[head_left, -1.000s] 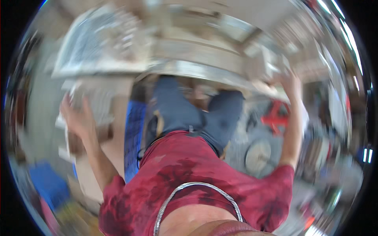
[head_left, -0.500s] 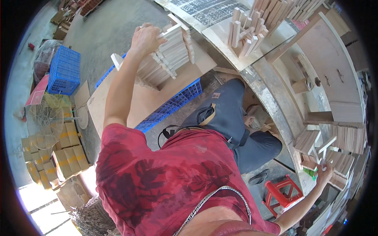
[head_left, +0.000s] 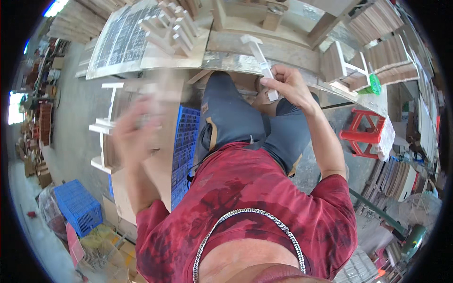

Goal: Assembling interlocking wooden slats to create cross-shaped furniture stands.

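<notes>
My right hand [head_left: 290, 87] is closed round the lower part of a pale T-shaped wooden piece [head_left: 258, 54], held above my knees at the bench edge, its crossbar pointing away from me. My left hand [head_left: 139, 118] is smeared by motion over the board on my left; a whitish blur lies by its fingers, and I cannot make out whether it holds anything. Just left of that hand, pale T-shaped wooden pieces [head_left: 101, 127] stick out from a stack on the board [head_left: 163, 170]. The hand and blur hide part of the stack.
Upright wooden sticks [head_left: 177, 30] stand on the bench [head_left: 226, 63] ahead. Stacked wood pieces [head_left: 389, 61] and a green roll [head_left: 374, 84] are at the right. A red stool [head_left: 361, 134] stands below them. Blue crates [head_left: 78, 207] are at the left and under the board.
The view has turned to the right. My right hand has come from the wood stacks at the right to above my lap with the T-shaped piece. My left hand has left the stack's top.
</notes>
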A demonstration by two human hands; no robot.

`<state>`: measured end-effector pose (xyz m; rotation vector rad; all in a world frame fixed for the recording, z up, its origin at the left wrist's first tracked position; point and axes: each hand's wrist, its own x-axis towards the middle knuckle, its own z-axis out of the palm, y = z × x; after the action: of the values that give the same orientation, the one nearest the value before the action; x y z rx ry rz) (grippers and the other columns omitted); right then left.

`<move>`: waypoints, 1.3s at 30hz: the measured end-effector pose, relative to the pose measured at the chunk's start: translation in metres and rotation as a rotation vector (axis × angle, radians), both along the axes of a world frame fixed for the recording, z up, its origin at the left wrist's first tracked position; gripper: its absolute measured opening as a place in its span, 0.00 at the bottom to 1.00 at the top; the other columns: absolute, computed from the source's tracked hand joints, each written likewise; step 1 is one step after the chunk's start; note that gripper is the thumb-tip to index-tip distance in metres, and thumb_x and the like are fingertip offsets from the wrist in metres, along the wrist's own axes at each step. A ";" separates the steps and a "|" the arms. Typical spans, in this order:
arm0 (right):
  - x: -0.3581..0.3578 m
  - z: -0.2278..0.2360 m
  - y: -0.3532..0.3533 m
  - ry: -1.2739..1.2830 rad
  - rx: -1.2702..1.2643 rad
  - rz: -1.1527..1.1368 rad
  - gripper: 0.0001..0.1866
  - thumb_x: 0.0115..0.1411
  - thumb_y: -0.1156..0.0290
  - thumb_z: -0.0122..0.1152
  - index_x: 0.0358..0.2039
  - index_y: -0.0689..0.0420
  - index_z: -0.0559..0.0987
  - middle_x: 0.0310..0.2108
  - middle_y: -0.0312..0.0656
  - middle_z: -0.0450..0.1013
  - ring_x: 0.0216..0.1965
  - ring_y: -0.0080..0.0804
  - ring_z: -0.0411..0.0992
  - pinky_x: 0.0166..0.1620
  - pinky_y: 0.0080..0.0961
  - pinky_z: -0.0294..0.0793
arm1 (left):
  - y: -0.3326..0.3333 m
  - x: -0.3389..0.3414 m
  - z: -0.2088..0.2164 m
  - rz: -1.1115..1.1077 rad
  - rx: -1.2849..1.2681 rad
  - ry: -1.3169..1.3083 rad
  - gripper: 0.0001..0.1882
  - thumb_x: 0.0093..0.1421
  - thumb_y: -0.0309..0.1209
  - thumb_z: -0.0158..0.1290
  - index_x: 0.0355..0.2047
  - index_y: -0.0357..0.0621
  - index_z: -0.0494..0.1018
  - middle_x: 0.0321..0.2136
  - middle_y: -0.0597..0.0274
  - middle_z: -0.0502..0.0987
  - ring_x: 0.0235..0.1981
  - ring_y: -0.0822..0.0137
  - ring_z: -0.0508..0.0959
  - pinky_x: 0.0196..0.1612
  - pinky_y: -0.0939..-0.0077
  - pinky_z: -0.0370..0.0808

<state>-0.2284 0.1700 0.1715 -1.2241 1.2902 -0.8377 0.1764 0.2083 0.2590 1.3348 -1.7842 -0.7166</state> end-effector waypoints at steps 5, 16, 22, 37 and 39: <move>0.029 -0.020 0.013 -0.117 -0.091 0.090 0.15 0.57 0.66 0.74 0.37 0.62 0.81 0.26 0.34 0.75 0.27 0.17 0.71 0.29 0.19 0.68 | -0.029 -0.110 -0.045 -0.409 -0.048 0.049 0.13 0.56 0.27 0.65 0.41 0.35 0.82 0.31 0.58 0.82 0.32 0.71 0.79 0.37 0.75 0.75; 0.018 -0.003 0.021 -0.247 0.081 0.014 0.13 0.61 0.70 0.68 0.42 0.65 0.81 0.31 0.35 0.78 0.31 0.16 0.72 0.34 0.16 0.70 | -0.111 -0.154 -0.097 -0.739 0.814 0.423 0.15 0.61 0.34 0.62 0.42 0.33 0.79 0.31 0.58 0.83 0.31 0.72 0.82 0.35 0.81 0.77; 0.023 -0.032 0.018 -0.378 -0.040 -0.109 0.08 0.61 0.71 0.67 0.34 0.64 0.82 0.27 0.33 0.76 0.27 0.15 0.70 0.30 0.16 0.67 | -0.129 -0.162 -0.120 -0.721 0.984 0.522 0.13 0.61 0.32 0.62 0.40 0.35 0.79 0.30 0.56 0.84 0.31 0.70 0.84 0.38 0.78 0.80; 0.003 -0.036 -0.028 -0.428 -0.149 -0.459 0.34 0.70 0.42 0.44 0.26 0.62 0.80 0.19 0.42 0.75 0.17 0.22 0.69 0.21 0.18 0.64 | -0.122 -0.181 -0.094 -0.577 0.357 0.562 0.17 0.63 0.37 0.60 0.42 0.34 0.80 0.31 0.53 0.84 0.32 0.61 0.84 0.40 0.67 0.79; -0.006 -0.039 -0.037 -0.384 -0.158 -0.381 0.39 0.70 0.38 0.37 0.28 0.63 0.81 0.22 0.43 0.76 0.21 0.25 0.71 0.25 0.21 0.67 | -0.129 -0.187 -0.111 -0.377 -0.114 0.054 0.16 0.59 0.38 0.62 0.37 0.36 0.79 0.25 0.45 0.79 0.27 0.51 0.81 0.33 0.63 0.76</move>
<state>-0.2339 0.1327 0.1327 -0.8862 1.1685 -1.3986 -0.0102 0.0795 0.1477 0.9036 -2.0241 -0.8274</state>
